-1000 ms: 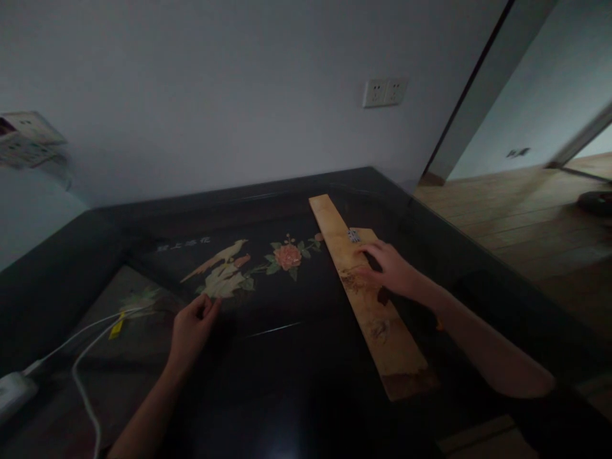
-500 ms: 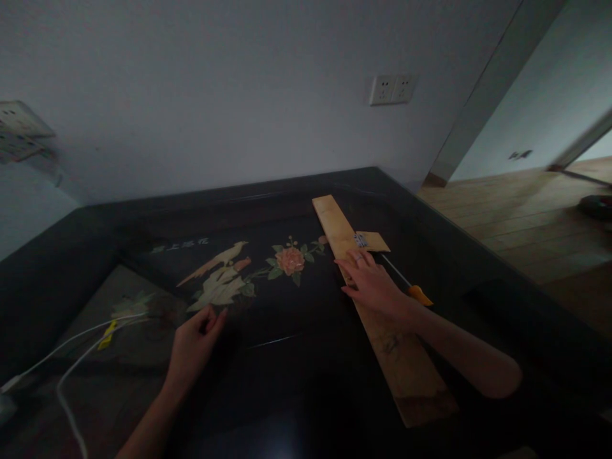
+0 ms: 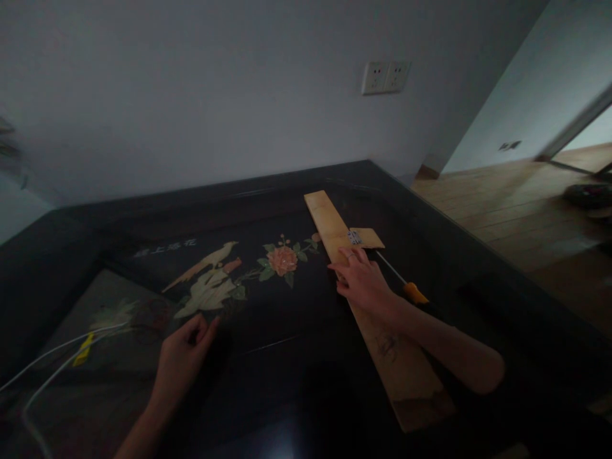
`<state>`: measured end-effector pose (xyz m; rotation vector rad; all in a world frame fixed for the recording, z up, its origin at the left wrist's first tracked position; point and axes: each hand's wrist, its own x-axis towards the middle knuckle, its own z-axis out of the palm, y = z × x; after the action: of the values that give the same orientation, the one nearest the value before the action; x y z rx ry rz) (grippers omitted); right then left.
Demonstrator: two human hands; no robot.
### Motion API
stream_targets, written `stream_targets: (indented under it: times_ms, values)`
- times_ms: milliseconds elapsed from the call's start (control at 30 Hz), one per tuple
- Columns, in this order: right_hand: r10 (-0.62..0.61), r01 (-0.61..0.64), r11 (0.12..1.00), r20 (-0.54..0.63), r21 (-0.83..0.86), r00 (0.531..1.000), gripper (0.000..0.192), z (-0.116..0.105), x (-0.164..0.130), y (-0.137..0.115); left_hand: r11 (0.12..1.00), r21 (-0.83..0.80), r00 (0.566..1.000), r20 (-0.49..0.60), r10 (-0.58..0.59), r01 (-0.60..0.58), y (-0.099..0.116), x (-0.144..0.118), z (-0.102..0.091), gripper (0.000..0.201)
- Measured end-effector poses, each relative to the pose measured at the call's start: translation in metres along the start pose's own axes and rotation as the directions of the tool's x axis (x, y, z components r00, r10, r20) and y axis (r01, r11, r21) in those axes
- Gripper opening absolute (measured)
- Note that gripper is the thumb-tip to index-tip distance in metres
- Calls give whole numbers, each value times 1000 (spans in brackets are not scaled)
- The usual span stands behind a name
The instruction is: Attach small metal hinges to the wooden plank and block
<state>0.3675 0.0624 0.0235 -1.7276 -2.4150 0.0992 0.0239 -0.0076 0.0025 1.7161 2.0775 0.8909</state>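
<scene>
My right hand (image 3: pixel 362 278) lies on a long wooden board (image 3: pixel 382 350), fingers spread across it. Just beyond its fingertips, a silver metal hinge (image 3: pixel 354 237) with small holes sits where a short wooden piece (image 3: pixel 371 238) meets the board's right side. Beside that hand lies a screwdriver with an orange handle (image 3: pixel 415 293), its thin shaft pointing toward the short piece. My left hand (image 3: pixel 185 347) rests on the dark table at the left, fingers loosely curled, with nothing visible in it. It is apart from the board.
The glossy black table (image 3: pixel 268 376) carries an inlaid bird and a pink flower (image 3: pixel 282 260). White cables (image 3: pixel 71 347) with a yellow tag (image 3: pixel 84 349) run over the left corner. Behind stands a wall with sockets (image 3: pixel 385 77); wooden floor shows at right.
The view has shifted a little, so most things appear further left. Both hands keep nearly the same places on the table and board.
</scene>
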Motion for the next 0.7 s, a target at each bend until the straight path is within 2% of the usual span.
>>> stream_targets:
  times_ms: [400,700]
  values:
    - [0,0,998,-11,-60,1000,32,-5,3,-24,1000,16,1000,15,-11,11,-3,0,-1,42]
    - [-16,14,996,-20,-86,1000,26,-1,1,-42,1000,-2,1000,11,27,-27,0,0,-1,42]
